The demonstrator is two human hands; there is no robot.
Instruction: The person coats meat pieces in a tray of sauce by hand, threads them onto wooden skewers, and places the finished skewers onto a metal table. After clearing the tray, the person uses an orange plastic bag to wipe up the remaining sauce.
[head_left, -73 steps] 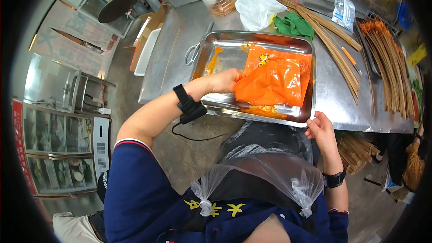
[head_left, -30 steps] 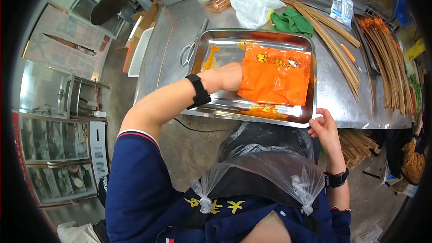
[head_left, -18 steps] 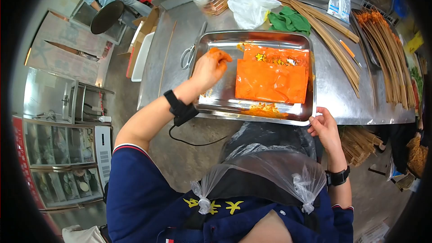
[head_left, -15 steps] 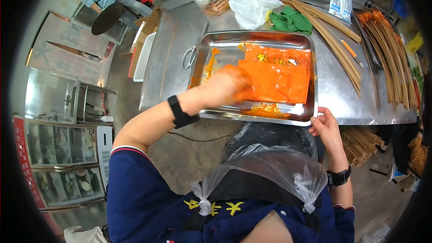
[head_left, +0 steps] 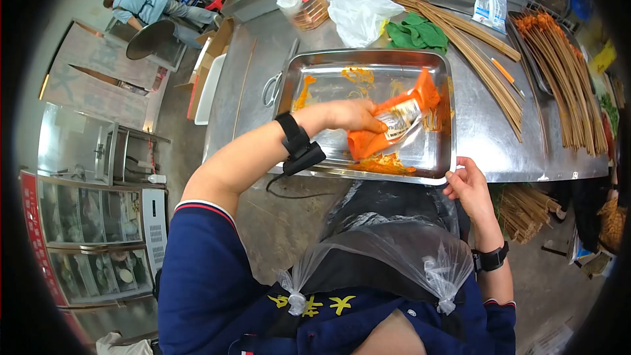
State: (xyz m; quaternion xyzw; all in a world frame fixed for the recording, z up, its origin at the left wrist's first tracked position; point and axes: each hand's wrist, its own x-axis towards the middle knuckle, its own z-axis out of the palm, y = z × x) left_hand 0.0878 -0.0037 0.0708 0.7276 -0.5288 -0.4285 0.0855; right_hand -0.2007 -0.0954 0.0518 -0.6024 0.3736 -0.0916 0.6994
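Note:
A metal tray [head_left: 430, 171] smeared with orange sauce lies at the near edge of the steel table. Over its middle, my left hand [head_left: 360, 118] is closed on an orange packet [head_left: 414, 102], which is tilted and shows a white label. My right hand [head_left: 468, 184] pinches the tray's near right corner between thumb and fingers. Scissors [head_left: 270, 91] rest just left of the tray. A green cloth-like item [head_left: 419, 31] lies behind it.
Long bamboo sticks [head_left: 483, 82] lie to the right, beside skewers with orange food [head_left: 559, 66]. Behind the tray are a plastic jar [head_left: 303, 10] and a white bag [head_left: 358, 10]. Another person [head_left: 141, 3] stands at the far left.
The orange packet, flat in the tray before, is now lifted and tilted in my left hand, baring the tray's bottom. My right hand stays at the corner.

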